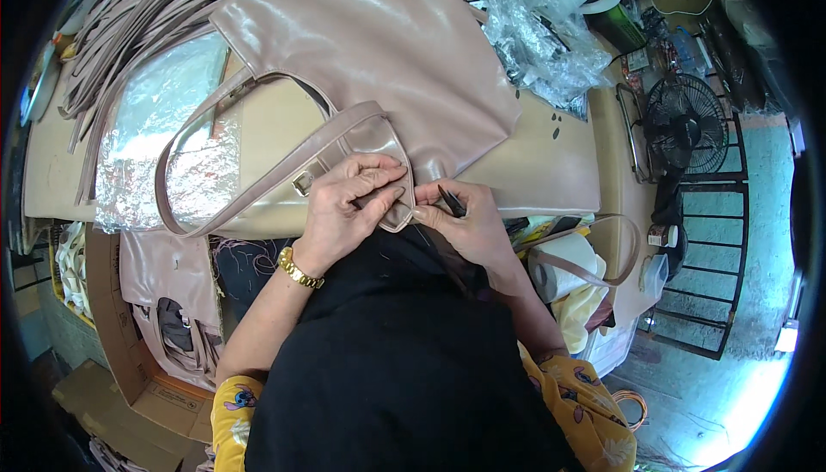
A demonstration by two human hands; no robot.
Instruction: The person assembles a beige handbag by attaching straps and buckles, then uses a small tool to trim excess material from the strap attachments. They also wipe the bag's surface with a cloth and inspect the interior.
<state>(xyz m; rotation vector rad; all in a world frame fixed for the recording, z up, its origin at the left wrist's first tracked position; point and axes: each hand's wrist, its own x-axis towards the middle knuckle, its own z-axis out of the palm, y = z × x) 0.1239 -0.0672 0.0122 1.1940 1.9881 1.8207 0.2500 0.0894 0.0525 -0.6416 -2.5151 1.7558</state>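
A dusty-pink handbag (379, 33) of smooth, shiny leather-like material lies across the table with its opening side toward me. Its long strap (172, 154) loops out to the left, and a small gold buckle (303, 183) shows on a strap beside my left hand. My left hand (348, 201) is closed, pinching the bag's narrow corner between thumb and fingers. From the other side, my right hand (460, 218) pinches the same edge. A small black pointed tool (451, 202) sticks out of my right hand; its lower part is hidden by the fingers.
Many pink straps (129, 50) are heaped at the far left, beside clear plastic bags (155, 119). More crumpled plastic (551, 50) lies at the back right. An open cardboard box (112, 317) holding pink bags stands lower left. A black fan (684, 128) and a white roll (564, 265) are right.
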